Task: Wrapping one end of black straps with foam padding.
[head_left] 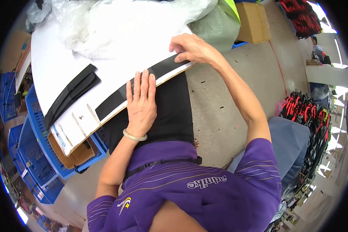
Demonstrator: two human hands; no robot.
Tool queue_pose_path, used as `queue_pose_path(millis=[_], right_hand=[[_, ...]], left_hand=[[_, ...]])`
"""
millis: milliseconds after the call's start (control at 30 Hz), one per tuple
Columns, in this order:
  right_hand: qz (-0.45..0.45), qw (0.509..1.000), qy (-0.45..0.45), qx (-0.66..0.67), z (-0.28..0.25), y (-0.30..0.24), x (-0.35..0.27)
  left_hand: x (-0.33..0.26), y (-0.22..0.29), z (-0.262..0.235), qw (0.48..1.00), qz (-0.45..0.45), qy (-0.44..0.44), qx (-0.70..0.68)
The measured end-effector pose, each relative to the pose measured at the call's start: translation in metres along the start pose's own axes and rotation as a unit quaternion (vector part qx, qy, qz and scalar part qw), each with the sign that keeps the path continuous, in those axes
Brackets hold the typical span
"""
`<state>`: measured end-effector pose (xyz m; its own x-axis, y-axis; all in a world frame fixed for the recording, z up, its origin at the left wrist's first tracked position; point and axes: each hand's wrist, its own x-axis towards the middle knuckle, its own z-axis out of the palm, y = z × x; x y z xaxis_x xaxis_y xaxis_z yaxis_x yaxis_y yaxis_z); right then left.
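Nearest you, black cloth (pixel 174 112) hangs down over the bench's near edge and drapes toward your purple shirt. Your left hand (pixel 141 102) lies flat on it right at that edge, fingers straight and close together, palm pressing down and gripping nothing; a pale bangle (pixel 134 135) sits on that wrist. The fingertips reach onto a long black strip (pixel 143 81) that runs along the near edge of the white bench (pixel 54 65), from near its left corner up to its right end. Your right hand (pixel 191 48) is at that right end, arm stretched out, fingers curled down on the end of the strip; whether they pinch it or only press it you cannot tell from here. Left of your left hand, white cards (pixel 79 121) lie at the near left corner of the bench, beside the strip's end. Past them, well apart from both hands, a bundle of black strips (pixel 71 94) lies slanted on the left part of the bench. Farther back, clear plastic wrap (pixel 120 23) is heaped across the far side. Below the bench's left corner stand blue crates (pixel 38 150), one holding a brown box (pixel 75 154). Off the far right end sits another cardboard box (pixel 253 21) on the floor.
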<state>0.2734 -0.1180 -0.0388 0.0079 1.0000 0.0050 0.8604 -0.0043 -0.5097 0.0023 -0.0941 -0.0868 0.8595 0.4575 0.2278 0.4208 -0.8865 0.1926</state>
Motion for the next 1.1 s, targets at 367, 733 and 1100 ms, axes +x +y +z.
queue_pose_path(millis=[367,733,1100], right_hand=[[-0.060,0.992,-0.045,0.105,0.009,-0.051,0.025],[-0.234,0.969,-0.029,0.066,0.120,-0.154,0.080],[-0.105,0.981,-0.014,0.160,0.139,-0.159,0.079]], left_hand=[[-0.002,-0.002,-0.001,1.000,-0.004,0.012,-0.009],[-0.001,0.002,0.006,0.982,-0.047,0.054,-0.174],[-0.003,0.000,0.010,0.994,-0.011,0.045,-0.101]])
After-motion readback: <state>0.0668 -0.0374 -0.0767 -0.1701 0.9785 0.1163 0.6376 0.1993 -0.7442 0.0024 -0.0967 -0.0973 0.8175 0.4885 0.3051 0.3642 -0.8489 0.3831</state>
